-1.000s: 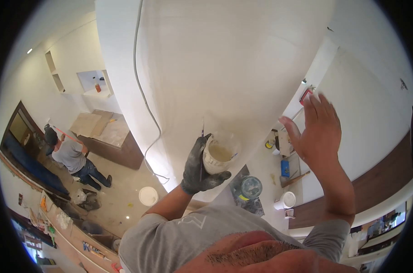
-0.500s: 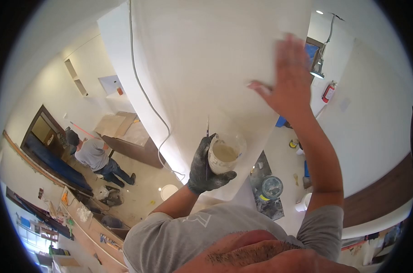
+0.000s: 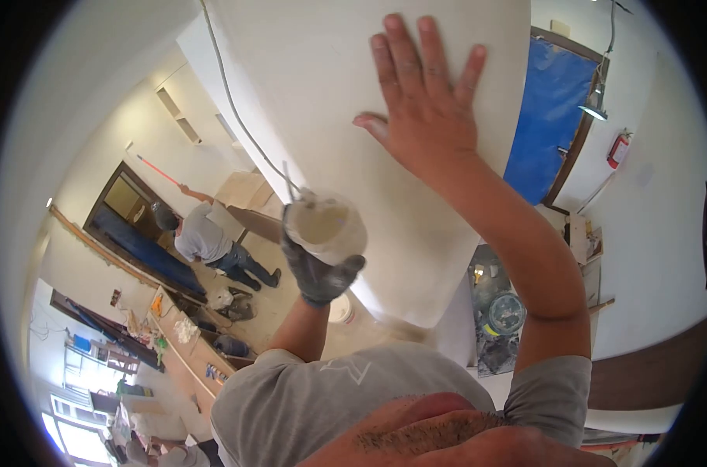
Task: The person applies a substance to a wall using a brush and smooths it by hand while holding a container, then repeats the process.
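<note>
My right hand (image 3: 430, 109) is bare and open, its fingers spread flat against a smooth white column (image 3: 314, 86). A dark, stained glove covers my left hand (image 3: 316, 274), which grips a translucent plastic tub (image 3: 344, 243) from below and the side. Pale paste lies inside the tub. A thin brush (image 3: 289, 180) sticks up at the tub's left rim, by the gloved fingers; its lower part is hidden. The tub is in front of the column's left edge, below and left of my right hand.
A grey cable (image 3: 233, 97) hangs along the column's left side. At left a co-worker (image 3: 205, 233) holds a red pole (image 3: 157, 169). A lidded bucket (image 3: 505, 314) stands lower right. Blue sheeting (image 3: 552, 117) covers a doorway near a fire extinguisher (image 3: 618, 149).
My right hand has swept left across the column and is sharper now. My left hand and the tub have shifted left and slightly up. The view has turned, showing more blue sheeting.
</note>
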The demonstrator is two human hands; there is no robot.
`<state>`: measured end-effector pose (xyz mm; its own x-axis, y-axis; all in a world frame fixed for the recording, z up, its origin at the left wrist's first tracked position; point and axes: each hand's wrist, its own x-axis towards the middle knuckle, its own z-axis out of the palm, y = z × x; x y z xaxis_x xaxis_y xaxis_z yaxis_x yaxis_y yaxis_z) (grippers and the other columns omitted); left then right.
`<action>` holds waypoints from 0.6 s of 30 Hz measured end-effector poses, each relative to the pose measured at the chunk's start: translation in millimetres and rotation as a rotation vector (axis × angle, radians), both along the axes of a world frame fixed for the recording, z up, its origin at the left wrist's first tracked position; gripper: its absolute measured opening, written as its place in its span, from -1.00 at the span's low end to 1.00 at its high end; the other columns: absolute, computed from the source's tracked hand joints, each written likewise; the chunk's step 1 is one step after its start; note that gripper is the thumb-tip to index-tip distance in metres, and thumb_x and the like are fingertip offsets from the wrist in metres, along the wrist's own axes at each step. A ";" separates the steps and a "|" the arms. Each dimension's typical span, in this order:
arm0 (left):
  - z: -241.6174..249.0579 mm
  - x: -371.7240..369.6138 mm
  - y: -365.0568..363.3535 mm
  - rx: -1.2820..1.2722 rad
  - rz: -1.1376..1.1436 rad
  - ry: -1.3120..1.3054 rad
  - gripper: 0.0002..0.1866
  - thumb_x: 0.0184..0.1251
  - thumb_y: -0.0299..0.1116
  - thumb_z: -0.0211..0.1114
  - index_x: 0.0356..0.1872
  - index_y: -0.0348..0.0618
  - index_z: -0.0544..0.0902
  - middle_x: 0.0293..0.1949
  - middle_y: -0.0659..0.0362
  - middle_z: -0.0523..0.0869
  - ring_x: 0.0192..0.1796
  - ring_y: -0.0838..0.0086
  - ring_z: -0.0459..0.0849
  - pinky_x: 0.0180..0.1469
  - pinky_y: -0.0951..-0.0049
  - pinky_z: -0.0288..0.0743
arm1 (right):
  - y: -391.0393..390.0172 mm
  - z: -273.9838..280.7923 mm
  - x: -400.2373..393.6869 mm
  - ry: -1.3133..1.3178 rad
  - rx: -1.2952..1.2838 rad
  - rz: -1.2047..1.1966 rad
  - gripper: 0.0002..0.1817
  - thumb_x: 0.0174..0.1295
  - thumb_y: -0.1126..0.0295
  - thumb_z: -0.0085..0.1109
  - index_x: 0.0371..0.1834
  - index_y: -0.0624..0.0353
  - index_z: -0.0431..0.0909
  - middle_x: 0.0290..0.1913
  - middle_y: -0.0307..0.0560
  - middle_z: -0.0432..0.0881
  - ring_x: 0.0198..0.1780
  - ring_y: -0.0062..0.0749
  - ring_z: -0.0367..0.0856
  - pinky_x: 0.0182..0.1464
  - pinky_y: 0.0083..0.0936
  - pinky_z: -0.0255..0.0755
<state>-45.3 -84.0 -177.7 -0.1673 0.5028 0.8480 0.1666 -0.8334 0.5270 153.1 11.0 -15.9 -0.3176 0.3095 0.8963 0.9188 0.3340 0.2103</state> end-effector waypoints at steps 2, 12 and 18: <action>10.4 -5.9 1.3 0.090 0.013 -0.094 0.19 0.08 -0.11 0.73 0.61 -0.31 0.12 0.44 -0.06 0.43 0.38 0.15 0.54 0.34 0.12 0.58 | 4.0 -1.5 -11.3 -0.100 -0.012 0.034 0.08 0.26 -0.28 0.29 0.72 0.11 0.15 0.80 -0.11 -0.08 0.81 -0.09 -0.29 0.62 0.52 -0.43; 25.8 -53.6 -1.5 0.111 0.457 -0.123 0.13 0.25 0.27 0.53 0.60 -0.27 0.18 0.47 -0.04 0.41 0.45 0.15 0.46 0.40 0.05 0.48 | -9.8 22.9 -5.9 -0.344 0.050 0.273 -0.27 0.37 -0.10 0.27 0.49 0.12 0.52 0.59 -0.16 0.43 0.70 -0.33 0.13 0.77 0.00 -0.23; 31.1 -52.5 -0.3 0.132 0.388 -0.135 0.15 0.12 0.19 0.63 0.52 -0.34 0.20 0.36 0.00 0.42 0.36 0.19 0.50 0.39 0.10 0.49 | 0.1 9.1 5.7 -0.460 0.259 -0.048 -0.45 0.53 0.25 -0.05 0.53 0.21 0.48 0.68 -0.07 0.31 0.74 -0.21 0.03 0.77 0.07 -0.38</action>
<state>-97.8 -84.3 -146.6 -0.4366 0.2692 0.8584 0.4174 -0.7847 0.4584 158.8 11.1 -6.8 -0.6869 0.1205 0.7167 0.7253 0.1780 0.6651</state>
